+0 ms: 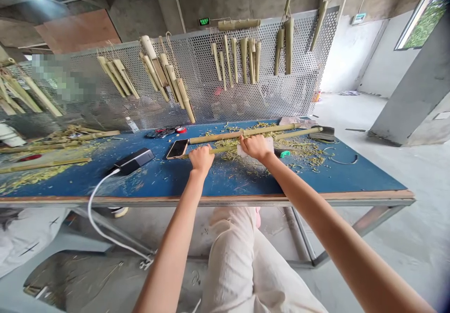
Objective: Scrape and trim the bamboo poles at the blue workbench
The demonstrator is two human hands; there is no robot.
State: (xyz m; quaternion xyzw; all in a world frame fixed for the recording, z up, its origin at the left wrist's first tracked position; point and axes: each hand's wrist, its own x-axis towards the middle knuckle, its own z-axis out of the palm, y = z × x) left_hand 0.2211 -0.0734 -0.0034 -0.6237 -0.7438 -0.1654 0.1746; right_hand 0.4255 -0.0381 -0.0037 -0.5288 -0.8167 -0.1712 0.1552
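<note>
Left hand and right hand clamped on a bamboo stalk at a blue desk.
The hands stood apart, the right pressing a white pad onto the stalk; a second stalk lay just behind it, a smartphone beside its left end, yellow shavings around it.

Loose cream trousers and what may be a pink shoe, forearms bare.
</note>
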